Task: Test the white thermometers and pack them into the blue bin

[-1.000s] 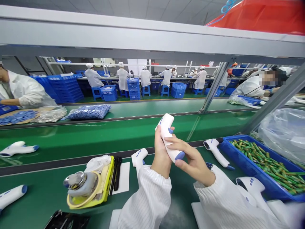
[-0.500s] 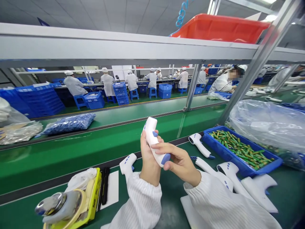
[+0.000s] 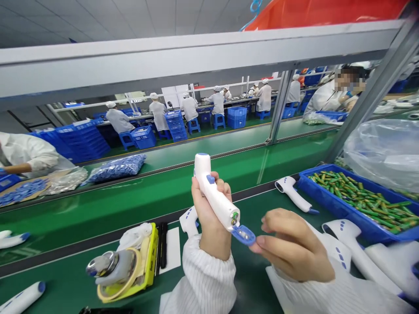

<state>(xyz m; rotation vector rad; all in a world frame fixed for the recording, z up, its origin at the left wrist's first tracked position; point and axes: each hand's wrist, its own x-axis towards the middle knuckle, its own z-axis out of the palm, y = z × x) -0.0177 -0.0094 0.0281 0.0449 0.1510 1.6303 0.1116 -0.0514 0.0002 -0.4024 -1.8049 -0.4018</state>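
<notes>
My left hand (image 3: 209, 218) is wrapped around a white thermometer gun (image 3: 214, 196) with blue trim, held upright over the green bench. The blue battery cap (image 3: 244, 234) at its lower end hangs swung out, showing the battery compartment. My right hand (image 3: 291, 244) is curled, its fingertips pinching the edge of that cap. Another white thermometer gun (image 3: 189, 220) lies on the bench just behind my left wrist.
A blue tray (image 3: 330, 203) of green batteries sits at the right, with a clear plastic bag (image 3: 386, 152) behind it. More white thermometer guns (image 3: 293, 196) lie beside the tray. A yellow tape dispenser (image 3: 127, 266) stands at the left. Other workers sit across the green conveyor (image 3: 131, 205).
The blue cap at the gun's bottom end has come open, and my right hand has moved down and right with it. The view has shifted.
</notes>
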